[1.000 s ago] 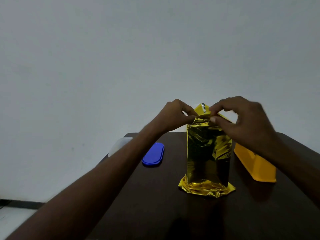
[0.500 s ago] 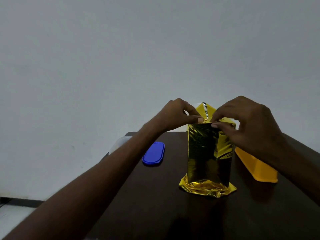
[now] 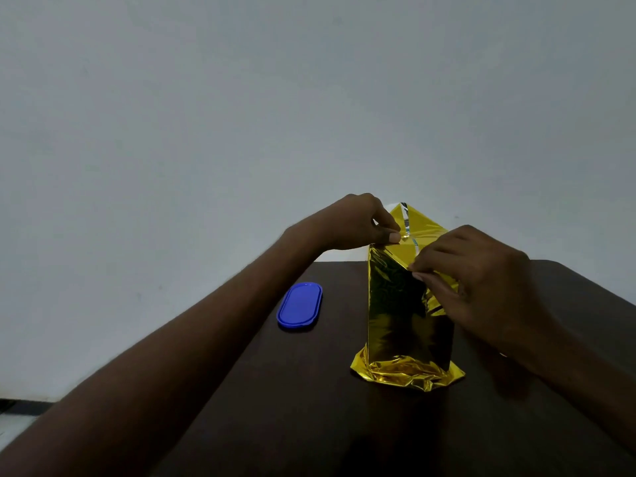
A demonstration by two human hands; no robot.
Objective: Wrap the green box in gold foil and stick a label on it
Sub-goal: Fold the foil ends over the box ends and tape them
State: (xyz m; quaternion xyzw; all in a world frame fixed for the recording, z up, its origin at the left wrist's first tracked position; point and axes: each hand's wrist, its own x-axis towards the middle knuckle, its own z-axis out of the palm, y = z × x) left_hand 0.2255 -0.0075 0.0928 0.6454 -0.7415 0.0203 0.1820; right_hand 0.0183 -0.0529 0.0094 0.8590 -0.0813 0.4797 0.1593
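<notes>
1. Two hands work at the top of one wrapped package, which serves as the landmark below. The dark table (image 3: 344,425) carries it; the package stands upright on end, toward the far side of the table top.
2. Gold foil (image 3: 406,325) covers every visible face of the package. The green box inside is fully hidden; no green shows. Crumpled surplus foil flares out around the base.
3. Right hand (image 3: 481,287): at the package's upper right corner, thumb and forefinger closed in a pinch on a foil edge, drawing it down the front face.
4. Left hand (image 3: 361,225): at the package's upper left corner, fingers curled, thumb tip pressing the foil flap onto the top.
5. Blue oval lid (image 3: 300,306): flat on the table, left of the package, apart from it.
6. Step in hand (judgement): closing the top end. The triangular flap behind the hands stands raised, not yet folded.
7. Next move (judgement): fold the raised flap flat over the top while holding the side folds, then fix it. Base folding and the label are not yet done; no label is visible.
</notes>
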